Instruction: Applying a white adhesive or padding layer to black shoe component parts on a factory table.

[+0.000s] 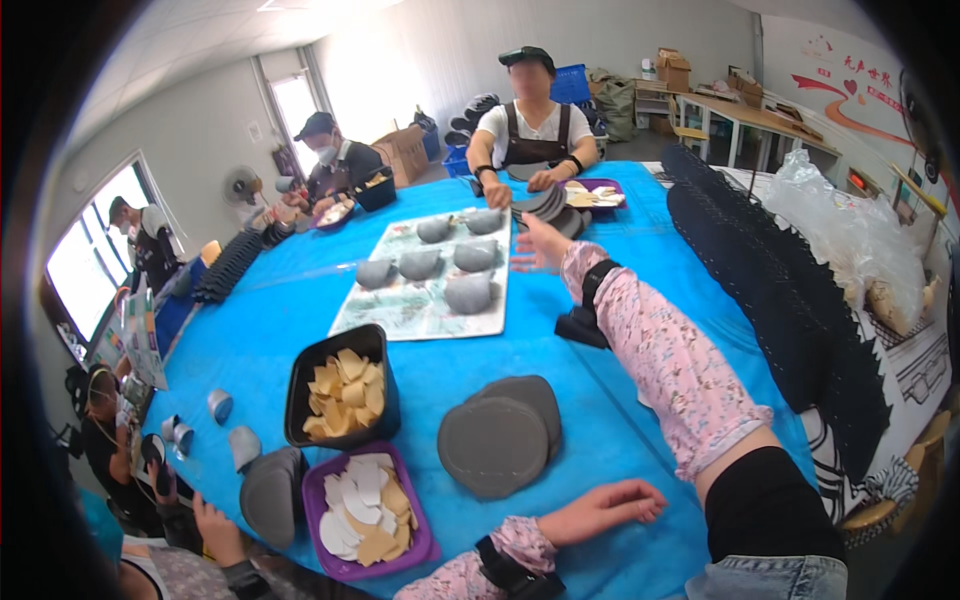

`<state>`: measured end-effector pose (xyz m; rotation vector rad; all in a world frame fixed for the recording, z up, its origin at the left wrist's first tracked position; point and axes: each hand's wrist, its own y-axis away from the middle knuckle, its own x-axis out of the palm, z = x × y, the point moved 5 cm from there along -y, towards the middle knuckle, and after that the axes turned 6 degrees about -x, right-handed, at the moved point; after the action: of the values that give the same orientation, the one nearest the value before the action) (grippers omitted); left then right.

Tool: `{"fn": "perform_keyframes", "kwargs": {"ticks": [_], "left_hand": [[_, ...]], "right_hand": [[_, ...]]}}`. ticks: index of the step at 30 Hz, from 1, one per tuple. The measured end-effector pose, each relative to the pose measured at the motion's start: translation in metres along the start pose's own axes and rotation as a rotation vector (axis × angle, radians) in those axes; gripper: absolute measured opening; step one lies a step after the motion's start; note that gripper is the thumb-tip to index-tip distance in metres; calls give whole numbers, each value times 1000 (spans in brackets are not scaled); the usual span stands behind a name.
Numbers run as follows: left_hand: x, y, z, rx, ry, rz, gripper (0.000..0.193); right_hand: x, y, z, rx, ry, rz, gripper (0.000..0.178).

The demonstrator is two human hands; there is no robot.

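My right arm, in a pink floral sleeve, stretches across the table. At its end my right hand (541, 246) is open with fingers spread, just short of a pile of dark grey rounded pads (545, 207) by a person opposite. Close to my body, my left hand (605, 508) is palm-down over the blue cloth, fingers loosely extended and holding nothing. A short stack of dark grey rounded pads (492, 446) lies just beyond it. Several curved grey pieces (468, 293) rest on a stained white board (430, 320) left of my right hand.
Left of the near stack stand a black bin (392, 400) of tan pieces and a purple tray (432, 545) of white and tan pieces. Long rows of black pads (750, 280) line the right side. Other people sit around the blue-covered table (290, 300).
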<state>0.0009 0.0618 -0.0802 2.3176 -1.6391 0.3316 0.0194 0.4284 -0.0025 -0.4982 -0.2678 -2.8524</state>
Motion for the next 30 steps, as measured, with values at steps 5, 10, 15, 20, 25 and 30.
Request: {"fn": "perform_keyframes", "kwargs": {"ticks": [5,10,15,20,25,30], "left_hand": [[-3,5,0,-17,48,-13,32],[-3,1,-1,-9,127,12,32],[-3,8,-2,-13,80,-11,34],[-2,1,-1,-46,-3,-67,31],[3,8,-19,-37,-161,-194,28],[94,-9,-35,3,-325,-44,30]], "right_hand": [[18,-25,-48,128,-182,-7,89],[0,-28,-46,8,-147,3,85],[-9,30,-23,-19,-157,-15,68],[-30,152,13,-63,-29,101,65],[-12,287,45,-168,65,123,60],[-5,377,73,-244,100,256,61]]}}
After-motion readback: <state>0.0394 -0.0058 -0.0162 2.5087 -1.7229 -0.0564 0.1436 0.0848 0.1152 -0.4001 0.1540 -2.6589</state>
